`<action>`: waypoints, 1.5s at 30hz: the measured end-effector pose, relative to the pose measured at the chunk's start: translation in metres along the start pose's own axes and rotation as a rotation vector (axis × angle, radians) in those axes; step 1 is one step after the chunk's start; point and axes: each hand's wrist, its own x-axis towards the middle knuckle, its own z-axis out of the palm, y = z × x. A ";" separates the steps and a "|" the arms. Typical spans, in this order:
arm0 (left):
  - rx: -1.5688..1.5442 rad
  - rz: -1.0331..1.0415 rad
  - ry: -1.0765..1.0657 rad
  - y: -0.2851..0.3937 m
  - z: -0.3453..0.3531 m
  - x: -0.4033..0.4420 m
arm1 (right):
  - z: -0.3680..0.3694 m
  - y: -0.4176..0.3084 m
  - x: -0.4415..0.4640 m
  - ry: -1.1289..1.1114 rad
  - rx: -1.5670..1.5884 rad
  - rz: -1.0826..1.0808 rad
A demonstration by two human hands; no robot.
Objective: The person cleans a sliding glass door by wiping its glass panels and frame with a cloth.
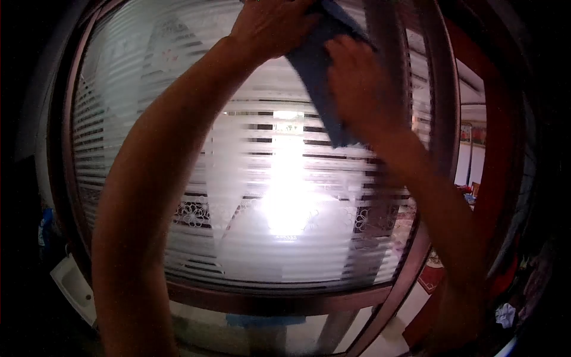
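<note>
A dark blue cloth (314, 74) lies against the upper part of a striped glass pane (256, 143) set in a brown frame. My left hand (273, 27) reaches up to the cloth's upper left edge, its fingers closed on it and partly hidden at the top of the view. Lower and to the right, my right hand (360, 86) has curled fingers gripping the cloth, which hangs down beside the wrist. Both forearms are raised in front of the glass.
The brown frame's bottom rail (279, 300) runs below the striped pane. To the right, an opening shows a room with a red patterned rug (431, 278). A white basin (74, 285) stands at lower left. A crumpled white item (505, 315) is at lower right.
</note>
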 end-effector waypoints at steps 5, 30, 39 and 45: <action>0.040 -0.042 0.000 0.044 0.015 0.028 | -0.001 0.092 0.001 -0.020 -0.226 -0.090; 0.204 -0.021 0.094 -0.038 -0.020 0.027 | 0.039 0.049 0.084 -0.022 -0.055 0.151; 0.563 0.485 0.177 -0.159 -0.048 -0.149 | -0.002 -0.099 0.080 0.129 0.100 -0.091; 0.316 0.074 -0.056 -0.114 -0.082 -0.248 | -0.027 -0.185 0.050 -0.274 0.305 -0.135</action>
